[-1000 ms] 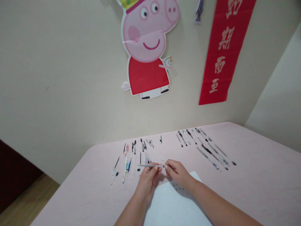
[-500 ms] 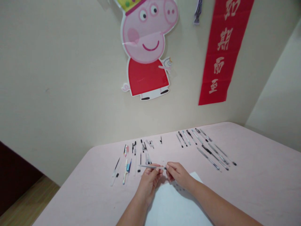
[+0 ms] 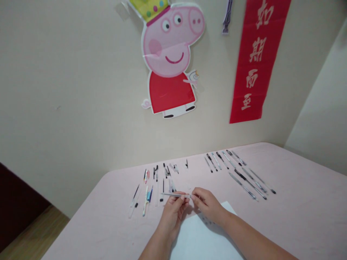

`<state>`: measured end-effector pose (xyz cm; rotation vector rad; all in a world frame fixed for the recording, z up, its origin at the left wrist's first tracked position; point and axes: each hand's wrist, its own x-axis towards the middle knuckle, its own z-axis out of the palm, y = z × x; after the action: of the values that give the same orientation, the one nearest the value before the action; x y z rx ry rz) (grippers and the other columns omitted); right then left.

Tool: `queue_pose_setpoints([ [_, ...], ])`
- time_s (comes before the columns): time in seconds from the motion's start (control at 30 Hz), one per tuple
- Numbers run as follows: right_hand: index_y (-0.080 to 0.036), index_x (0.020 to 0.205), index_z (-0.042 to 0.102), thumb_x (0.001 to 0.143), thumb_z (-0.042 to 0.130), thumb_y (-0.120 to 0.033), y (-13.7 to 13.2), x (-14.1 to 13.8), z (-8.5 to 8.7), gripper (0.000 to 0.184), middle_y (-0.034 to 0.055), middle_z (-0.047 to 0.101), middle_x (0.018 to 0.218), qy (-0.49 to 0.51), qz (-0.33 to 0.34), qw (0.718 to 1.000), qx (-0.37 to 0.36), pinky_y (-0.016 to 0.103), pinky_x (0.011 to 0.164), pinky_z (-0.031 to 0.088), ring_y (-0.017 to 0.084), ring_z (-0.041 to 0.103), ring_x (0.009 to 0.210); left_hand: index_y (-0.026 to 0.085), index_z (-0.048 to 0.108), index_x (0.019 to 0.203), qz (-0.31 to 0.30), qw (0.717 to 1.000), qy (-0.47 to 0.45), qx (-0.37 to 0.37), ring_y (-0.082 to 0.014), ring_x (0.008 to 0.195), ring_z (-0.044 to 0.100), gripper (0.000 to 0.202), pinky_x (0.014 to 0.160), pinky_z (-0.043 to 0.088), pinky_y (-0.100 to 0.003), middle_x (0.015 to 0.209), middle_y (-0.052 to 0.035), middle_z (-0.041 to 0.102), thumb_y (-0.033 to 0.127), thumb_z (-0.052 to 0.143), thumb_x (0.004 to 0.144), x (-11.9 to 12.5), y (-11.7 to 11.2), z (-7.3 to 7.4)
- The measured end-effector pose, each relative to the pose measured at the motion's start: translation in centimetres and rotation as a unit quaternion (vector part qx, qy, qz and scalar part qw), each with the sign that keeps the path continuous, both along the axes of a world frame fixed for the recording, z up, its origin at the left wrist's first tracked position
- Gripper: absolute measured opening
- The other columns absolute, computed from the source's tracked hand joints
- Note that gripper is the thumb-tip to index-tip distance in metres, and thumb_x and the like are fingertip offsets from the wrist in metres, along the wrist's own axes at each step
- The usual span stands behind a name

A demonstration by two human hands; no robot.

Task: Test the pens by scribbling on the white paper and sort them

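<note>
My left hand [image 3: 173, 213] pinches a thin clear pen [image 3: 173, 195] that lies level, its tip pointing left. My right hand [image 3: 207, 204] is closed in a pinch at the pen's right end, on a small part I cannot make out. Both hands hover just above a white sheet of paper [image 3: 200, 238] on the pink table [image 3: 298, 216].
Several loose pen parts [image 3: 154, 184] lie in rows at the left of the table. Several whole pens [image 3: 238, 169] lie in a row at the right. The wall behind carries a cartoon pig cutout [image 3: 170, 61] and a red banner [image 3: 255, 61]. The table's left edge drops to a wooden floor [image 3: 24, 238].
The camera has tilted a little, so everything sits slightly lower in the picture. Both hands stay together on the pen with barely any movement.
</note>
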<state>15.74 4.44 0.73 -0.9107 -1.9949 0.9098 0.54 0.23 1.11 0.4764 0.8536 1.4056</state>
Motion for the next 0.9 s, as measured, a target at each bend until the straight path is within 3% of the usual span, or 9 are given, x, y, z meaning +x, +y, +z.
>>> queue_pose_setpoints([
  [0.17,-0.018,0.061,0.048,0.095,0.034,-0.042,0.18,0.04,-0.34,0.044,0.0002,0.05,0.061,-0.023,-0.008,0.999,0.023,0.026,0.058,0.036,0.014,0.049,0.059,0.013,0.065,0.08,-0.008,1.0,0.008,0.006,-0.009,0.066,0.065,0.027,0.064,0.053,-0.016,0.072,-0.0033,0.069,0.019,0.084,0.062,0.04,-0.1,0.01],
  [0.33,-0.019,0.08,0.053,0.092,0.042,-0.031,-0.15,0.2,-0.1,0.02,-0.0002,0.055,0.069,0.01,-0.016,1.0,0.008,0.025,0.061,0.038,0.014,0.052,0.064,0.013,0.066,0.08,0.003,1.0,0.006,-0.004,-0.0091,0.067,0.065,0.028,0.065,0.053,-0.016,0.074,-0.0036,0.07,0.02,0.084,0.061,-0.03,-0.03,0.0],
  [0.47,-0.019,0.08,0.052,0.083,0.049,-0.018,-0.31,0.22,0.18,0.004,-0.0006,0.055,0.072,0.004,-0.021,0.999,0.025,0.024,0.061,0.038,0.014,0.052,0.066,0.013,0.065,0.08,0.005,1.0,0.004,-0.001,-0.009,0.068,0.065,0.025,0.067,0.053,-0.016,0.077,-0.0044,0.07,0.019,0.083,0.063,-0.14,-0.03,-0.13],
  [0.57,-0.019,0.076,0.052,0.085,0.047,-0.02,-0.25,0.15,0.18,0.01,-0.001,0.053,0.068,-0.01,-0.023,0.999,0.037,0.025,0.06,0.037,0.014,0.049,0.062,0.013,0.065,0.081,0.0,1.0,0.008,0.004,-0.0093,0.069,0.065,0.025,0.067,0.053,-0.016,0.077,-0.0045,0.07,0.019,0.082,0.064,-0.13,-0.08,-0.12],
  [0.77,-0.019,0.062,0.048,0.094,0.035,-0.034,0.07,0.08,-0.22,0.038,0.0002,0.051,0.061,-0.041,-0.015,0.998,0.043,0.026,0.059,0.037,0.014,0.048,0.059,0.013,0.065,0.081,-0.002,1.0,0.01,-0.001,-0.0092,0.068,0.065,0.024,0.067,0.053,-0.016,0.077,-0.0042,0.07,0.019,0.081,0.065,-0.07,-0.02,-0.05],
  [0.9,-0.018,0.068,0.054,0.096,0.035,-0.038,0.05,0.18,-0.27,0.039,0.0011,0.056,0.063,-0.025,-0.017,0.999,0.016,0.026,0.06,0.038,0.014,0.052,0.06,0.013,0.065,0.08,0.013,1.0,0.007,-0.006,-0.0094,0.068,0.065,0.023,0.066,0.053,-0.016,0.075,-0.0043,0.07,0.017,0.081,0.064,-0.06,0.06,-0.08],
])
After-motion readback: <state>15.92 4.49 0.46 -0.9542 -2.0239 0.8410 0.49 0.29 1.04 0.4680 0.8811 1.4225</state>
